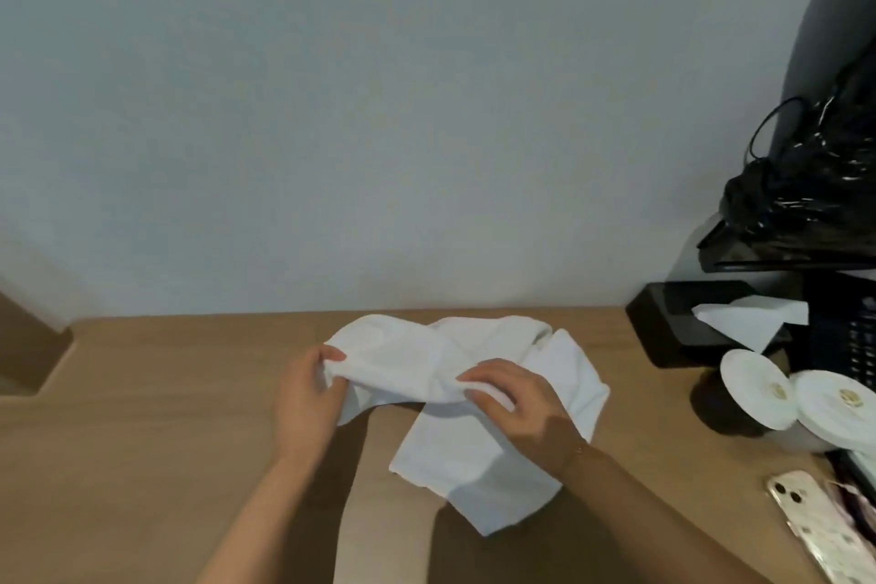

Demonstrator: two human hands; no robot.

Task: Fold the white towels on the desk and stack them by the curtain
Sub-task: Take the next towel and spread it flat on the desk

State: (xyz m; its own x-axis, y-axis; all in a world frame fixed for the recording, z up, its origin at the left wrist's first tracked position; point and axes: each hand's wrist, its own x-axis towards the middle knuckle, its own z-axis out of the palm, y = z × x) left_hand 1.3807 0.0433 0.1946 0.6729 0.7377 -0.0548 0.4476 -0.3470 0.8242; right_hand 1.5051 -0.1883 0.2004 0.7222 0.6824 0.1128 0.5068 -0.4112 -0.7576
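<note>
At the middle of the wooden desk (142, 432), a white towel (403, 370) is bunched between both hands and lifted a little, while another white towel (479, 465) lies flat under it, running toward 5 o'clock. The left hand (305, 398) pinches the bunched towel's end at 9 o'clock, thumb on top, and the right hand (512, 403) grips its other end with curled fingers. At 3 o'clock stand a black tissue box (682, 322) and two white lids (758, 389), with a phone (801, 512) at 4 o'clock.

Phone (825, 531) cut by right edge; towel (474, 455) part under right forearm
</note>
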